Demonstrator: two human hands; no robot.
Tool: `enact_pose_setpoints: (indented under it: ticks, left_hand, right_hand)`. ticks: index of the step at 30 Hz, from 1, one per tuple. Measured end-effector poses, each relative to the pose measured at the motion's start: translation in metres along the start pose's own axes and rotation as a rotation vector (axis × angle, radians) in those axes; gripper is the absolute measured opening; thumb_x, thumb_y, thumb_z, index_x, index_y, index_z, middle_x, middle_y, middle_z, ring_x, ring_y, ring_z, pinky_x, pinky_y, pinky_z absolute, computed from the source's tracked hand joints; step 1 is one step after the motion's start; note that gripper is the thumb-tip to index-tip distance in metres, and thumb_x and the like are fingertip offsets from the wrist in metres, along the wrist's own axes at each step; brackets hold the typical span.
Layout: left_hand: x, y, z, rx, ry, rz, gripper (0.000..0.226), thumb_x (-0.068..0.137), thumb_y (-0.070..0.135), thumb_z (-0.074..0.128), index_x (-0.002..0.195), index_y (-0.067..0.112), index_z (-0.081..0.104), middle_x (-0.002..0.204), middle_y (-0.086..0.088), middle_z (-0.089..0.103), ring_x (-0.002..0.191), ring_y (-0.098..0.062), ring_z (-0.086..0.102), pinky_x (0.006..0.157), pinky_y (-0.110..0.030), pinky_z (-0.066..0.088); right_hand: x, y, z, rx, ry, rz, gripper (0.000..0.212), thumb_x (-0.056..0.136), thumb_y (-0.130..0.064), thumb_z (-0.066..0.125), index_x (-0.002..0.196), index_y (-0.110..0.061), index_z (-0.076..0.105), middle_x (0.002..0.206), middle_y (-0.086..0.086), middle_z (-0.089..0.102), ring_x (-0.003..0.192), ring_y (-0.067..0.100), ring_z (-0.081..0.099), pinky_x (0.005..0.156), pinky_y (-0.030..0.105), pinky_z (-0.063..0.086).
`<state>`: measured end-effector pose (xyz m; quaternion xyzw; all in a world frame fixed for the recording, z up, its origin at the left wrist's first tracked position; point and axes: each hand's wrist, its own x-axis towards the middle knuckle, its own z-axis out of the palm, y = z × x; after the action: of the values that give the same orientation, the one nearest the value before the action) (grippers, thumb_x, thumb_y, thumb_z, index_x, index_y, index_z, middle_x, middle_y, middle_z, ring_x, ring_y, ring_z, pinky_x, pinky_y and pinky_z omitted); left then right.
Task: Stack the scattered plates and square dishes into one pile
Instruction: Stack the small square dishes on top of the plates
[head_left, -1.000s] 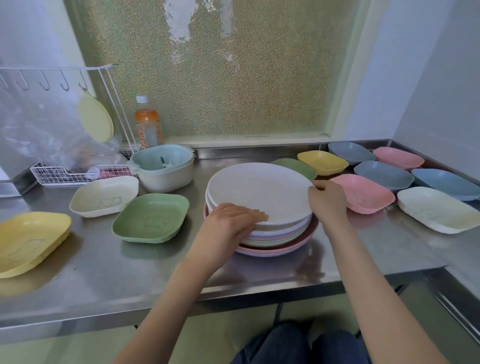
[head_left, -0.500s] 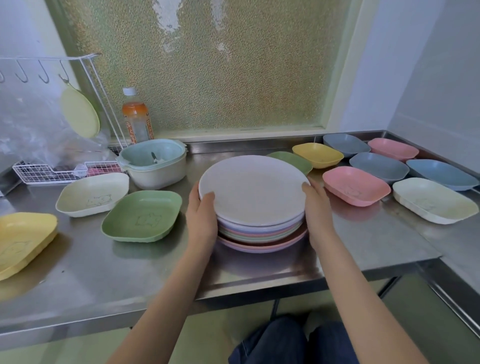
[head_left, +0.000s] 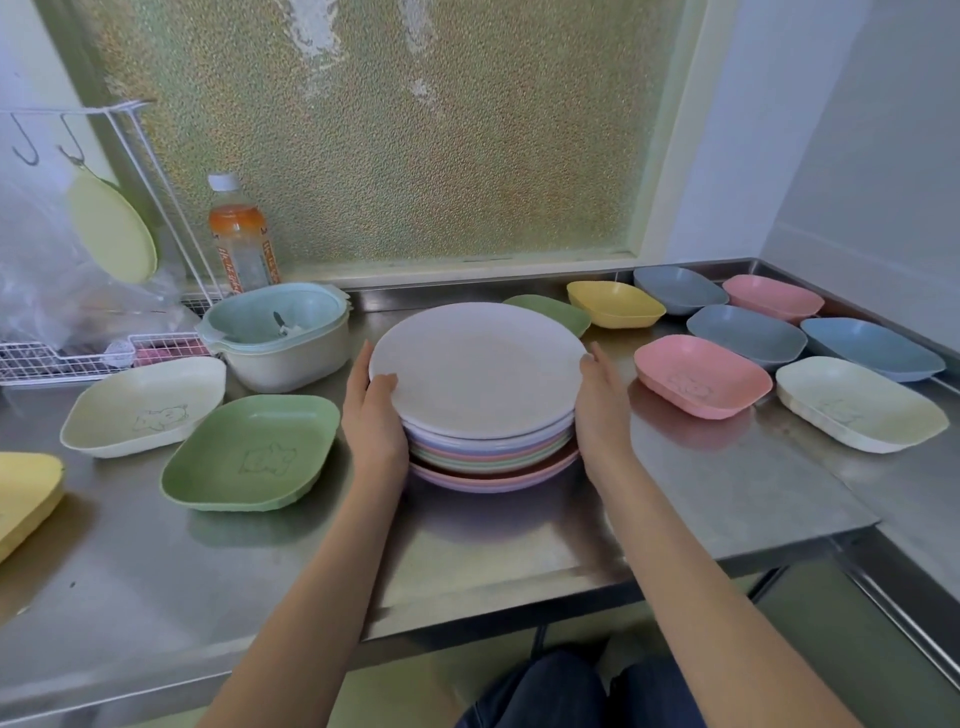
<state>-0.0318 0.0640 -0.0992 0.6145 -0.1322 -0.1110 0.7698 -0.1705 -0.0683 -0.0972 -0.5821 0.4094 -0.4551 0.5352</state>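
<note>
— Both hands clasp the pile of round pastel plastic plates (head_left: 483, 415) from either side: the left hand (head_left: 371, 415) has its thumb hooked over the rim of the top white plate and its fingers against the edges below, the right hand (head_left: 602, 410) lies flat against the right edge with fingers fairly straight.

— So the left grip is closed on the pile, the right more open and pressing?

— That's how it looks. The pile sits mid-way on the stainless steel desk (head_left: 208, 571).

— And the square dishes?

— Scattered. Left of the pile, a green square plastic dish (head_left: 249, 452), a cream one (head_left: 145, 405) beyond it, a yellow one (head_left: 23, 493) at the left edge. To the right, a pink dish (head_left: 701, 376) nearest, a cream dish (head_left: 860, 410) further right, and blue, pink and yellow ones toward the far wall. A green dish (head_left: 556, 312) peeks out just behind the pile.
</note>
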Motion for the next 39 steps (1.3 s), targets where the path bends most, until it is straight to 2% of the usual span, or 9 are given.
enact_pose_setpoints:
  ticks: [4,7,10,13,17,23,28,34,39]
  left_hand:
    - [0.013,-0.004,-0.004,0.124,-0.040,0.094,0.043,0.094,0.021,0.034,0.132,0.023,0.053,0.137,0.006,0.053,0.122,-0.005,0.047,0.106,-0.024,0.034]
    - [0.015,-0.008,-0.004,0.126,-0.049,0.133,0.041,0.096,0.017,0.034,0.132,0.017,0.053,0.134,0.009,0.052,0.111,0.010,0.044,0.085,0.005,0.030]
    - [0.012,-0.010,-0.002,0.107,-0.054,0.152,0.040,0.096,0.011,0.034,0.132,0.011,0.053,0.124,0.010,0.051,0.102,0.015,0.041,0.071,0.013,0.026]
    - [0.010,-0.008,-0.002,0.021,-0.024,0.143,0.040,0.094,0.008,0.035,0.128,0.009,0.056,0.119,0.008,0.055,0.099,0.010,0.048,0.069,0.010,0.032]
    - [0.009,-0.006,-0.001,-0.015,-0.006,0.133,0.041,0.092,0.006,0.036,0.125,0.009,0.059,0.117,0.007,0.058,0.092,0.013,0.051,0.068,0.007,0.036]
    - [0.009,-0.008,-0.005,0.052,-0.036,0.161,0.036,0.094,0.014,0.041,0.126,0.014,0.057,0.119,0.010,0.057,0.105,0.005,0.051,0.076,0.006,0.035]
    - [0.008,-0.010,-0.007,0.030,-0.092,0.112,0.047,0.081,0.022,0.049,0.128,0.023,0.055,0.122,0.008,0.058,0.114,-0.009,0.052,0.096,-0.025,0.038]
    - [0.009,-0.012,-0.007,0.067,-0.093,0.107,0.056,0.080,0.027,0.041,0.136,0.024,0.047,0.138,0.004,0.051,0.122,-0.009,0.047,0.107,-0.030,0.034]
    - [0.010,-0.013,-0.007,0.043,-0.109,0.107,0.053,0.083,0.025,0.040,0.136,0.025,0.047,0.130,0.011,0.052,0.119,-0.006,0.047,0.102,-0.025,0.034]
  right_hand:
    - [0.020,0.005,-0.039,-0.595,0.320,-0.340,0.053,0.094,-0.030,0.045,0.142,-0.013,0.032,0.143,0.012,0.045,0.133,0.030,0.038,0.110,0.045,0.029]
    - [0.039,0.016,-0.070,-1.055,0.302,-0.186,0.049,0.091,-0.028,0.048,0.136,-0.011,0.039,0.131,0.018,0.054,0.125,0.035,0.041,0.103,0.047,0.027]
    - [0.046,0.026,-0.083,-1.282,0.210,-0.141,0.028,0.092,-0.021,0.048,0.116,-0.013,0.059,0.115,0.015,0.063,0.114,0.034,0.048,0.095,0.040,0.027]
    - [0.047,0.023,-0.083,-1.198,0.254,-0.208,0.033,0.087,-0.002,0.043,0.105,-0.014,0.067,0.103,0.017,0.067,0.104,0.036,0.051,0.093,0.040,0.033]
    - [0.031,-0.006,-0.063,-0.903,0.303,-0.462,0.027,0.089,-0.008,0.049,0.107,-0.016,0.067,0.102,0.017,0.069,0.098,0.040,0.054,0.087,0.039,0.037]
    - [-0.006,-0.063,-0.019,-0.664,-0.145,-0.878,0.013,0.082,-0.018,0.063,0.090,-0.018,0.074,0.093,0.001,0.075,0.087,0.031,0.063,0.081,0.047,0.047]
    - [-0.021,-0.049,0.000,-0.801,-0.335,-0.862,0.018,0.084,-0.020,0.060,0.096,-0.025,0.073,0.104,-0.005,0.073,0.098,0.023,0.056,0.078,0.028,0.025]
    - [-0.023,-0.041,-0.004,-0.863,-0.484,-0.797,0.019,0.087,-0.026,0.059,0.102,-0.029,0.071,0.108,-0.010,0.070,0.109,0.013,0.052,0.093,0.024,0.021]
    - [-0.012,-0.048,-0.036,-0.464,-0.396,-0.697,0.022,0.087,-0.024,0.055,0.101,-0.025,0.072,0.103,-0.016,0.069,0.101,-0.007,0.054,0.093,0.009,0.034]
